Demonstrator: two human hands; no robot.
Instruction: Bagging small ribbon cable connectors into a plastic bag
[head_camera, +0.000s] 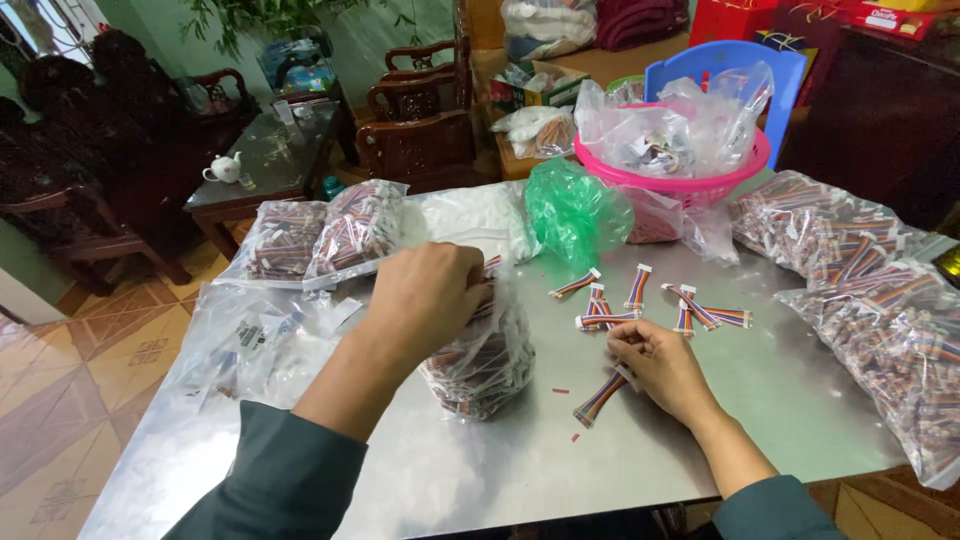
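My left hand (430, 290) is closed on the top of the clear bag (480, 360) mid-table, half full of striped cables. My right hand (655, 365) pinches one cable (602, 397) just beside it. I judge it best to hold the bag mouth wide and feed connector-first. Loose cables (650, 305) lie beyond on the steel table (500, 460).
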